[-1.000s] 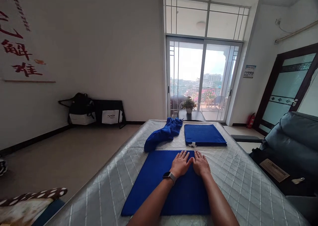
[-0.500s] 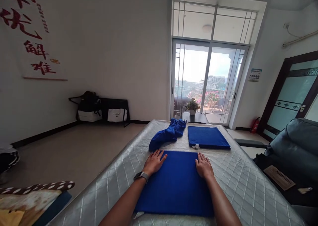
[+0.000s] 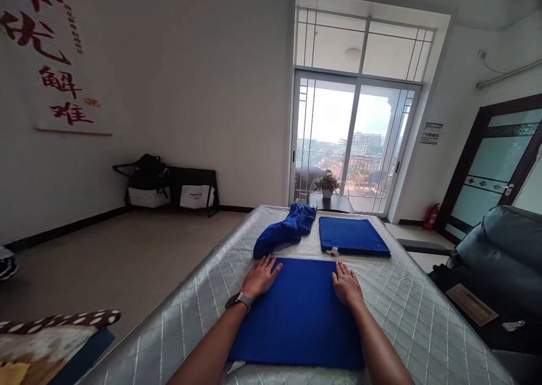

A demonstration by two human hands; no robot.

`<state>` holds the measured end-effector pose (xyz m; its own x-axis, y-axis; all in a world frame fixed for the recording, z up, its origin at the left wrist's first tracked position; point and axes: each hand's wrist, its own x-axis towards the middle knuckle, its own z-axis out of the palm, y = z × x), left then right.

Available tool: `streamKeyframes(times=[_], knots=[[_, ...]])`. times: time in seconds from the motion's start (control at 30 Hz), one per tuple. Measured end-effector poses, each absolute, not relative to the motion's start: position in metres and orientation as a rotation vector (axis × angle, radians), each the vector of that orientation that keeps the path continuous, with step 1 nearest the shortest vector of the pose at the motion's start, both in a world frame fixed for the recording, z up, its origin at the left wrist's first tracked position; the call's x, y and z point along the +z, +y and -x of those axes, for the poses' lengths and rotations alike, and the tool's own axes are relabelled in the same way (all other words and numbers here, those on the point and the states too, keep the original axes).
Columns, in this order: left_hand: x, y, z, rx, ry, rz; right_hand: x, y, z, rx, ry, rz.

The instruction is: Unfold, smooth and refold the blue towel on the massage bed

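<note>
A folded blue towel [image 3: 302,317] lies flat on the grey quilted mattress [image 3: 410,323] in front of me. My left hand [image 3: 260,276], with a watch on its wrist, rests open and flat on the towel's far left corner. My right hand [image 3: 346,283] lies open and flat on the far right corner. Beyond them, a neatly folded blue towel [image 3: 351,236] sits at the far right of the mattress. A crumpled blue towel [image 3: 285,231] lies to its left, close to my left hand.
A potted plant [image 3: 326,182] stands on a dark table past the mattress, before the sliding glass doors [image 3: 353,142]. Bags [image 3: 169,187] sit on a rack by the left wall. A dark recliner [image 3: 495,255] stands at the right. Patterned fabric [image 3: 55,340] lies at lower left.
One second ago both hands were together at the towel's far middle. They slid apart to its far corners and have stayed there. The towel now looks narrower.
</note>
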<state>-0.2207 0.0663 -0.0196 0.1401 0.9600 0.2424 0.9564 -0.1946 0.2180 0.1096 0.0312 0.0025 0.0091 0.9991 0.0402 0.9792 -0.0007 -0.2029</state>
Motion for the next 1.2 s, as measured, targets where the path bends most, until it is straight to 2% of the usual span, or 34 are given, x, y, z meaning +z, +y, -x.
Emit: streamKeyframes(times=[0.2,0.37,0.57,0.7,0.87,1.2], knots=[[0.004,0.048,0.212,0.648,2.081,-2.317,0.0,0.031,-0.111,0.178,-2.1,2.076],[0.019,0.033,0.151,0.743,1.929,-2.485,-0.004,0.033,-0.112,0.195,-2.074,2.042],[0.002,0.024,0.054,0.731,1.392,-2.703,-0.009,0.034,-0.116,0.14,-2.123,1.986],[-0.015,0.026,0.031,0.734,1.327,-2.673,-0.011,0.034,-0.119,0.116,-2.175,1.951],[-0.024,0.034,0.065,0.591,1.49,-2.643,-0.007,0.034,-0.116,0.176,-2.096,1.989],[-0.027,0.045,0.221,0.369,1.936,-2.462,-0.005,0.031,-0.115,0.223,-2.049,1.98]])
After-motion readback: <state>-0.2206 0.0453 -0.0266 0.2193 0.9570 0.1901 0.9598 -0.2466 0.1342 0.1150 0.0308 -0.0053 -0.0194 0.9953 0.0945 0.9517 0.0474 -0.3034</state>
